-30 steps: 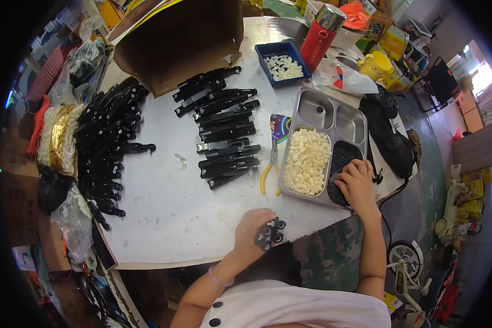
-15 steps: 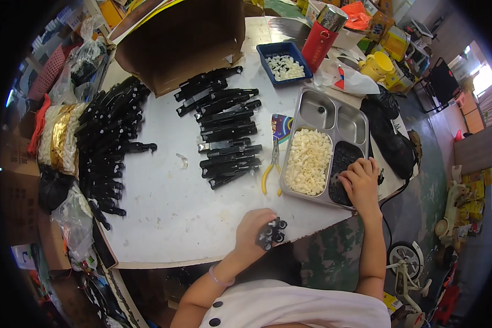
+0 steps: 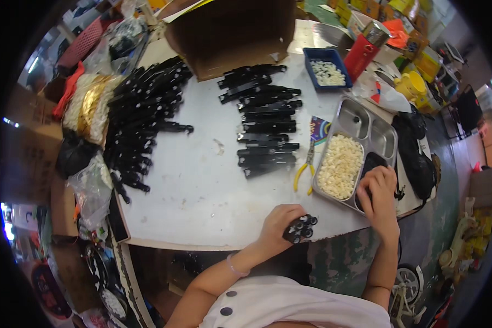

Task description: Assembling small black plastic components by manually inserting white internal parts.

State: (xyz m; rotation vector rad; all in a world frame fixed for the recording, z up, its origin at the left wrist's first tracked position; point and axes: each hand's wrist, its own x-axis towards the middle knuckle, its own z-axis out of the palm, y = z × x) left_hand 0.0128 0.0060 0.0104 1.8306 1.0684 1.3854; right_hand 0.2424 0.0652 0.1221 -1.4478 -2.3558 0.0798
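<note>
Near the table's front edge, my left hand point(image 3: 280, 223) is closed around several black plastic parts point(image 3: 300, 228), whose round ends point to the right. My right hand point(image 3: 381, 191) dips into a compartment of the metal tray point(image 3: 340, 112), with its fingers bent over small black pieces point(image 3: 373, 160). Whatever lies between those fingertips is hidden. Cream-white small pieces point(image 3: 341, 167) fill the neighbouring compartment. To the left of the tray lie pliers with yellow handles point(image 3: 298, 177). A row of long black parts point(image 3: 268, 126) runs down the middle of the table.
A large heap of black parts point(image 3: 147, 104) covers the table's left side. At the back stand an open cardboard box point(image 3: 229, 41), a blue bin of white pieces point(image 3: 347, 82) and a red flask point(image 3: 361, 57). Black bags point(image 3: 413, 139) lie right of the tray.
The view has turned, so the table's things sit farther right in the picture. My right hand's fingers have bent more over the black pieces. My left hand keeps its hold.
</note>
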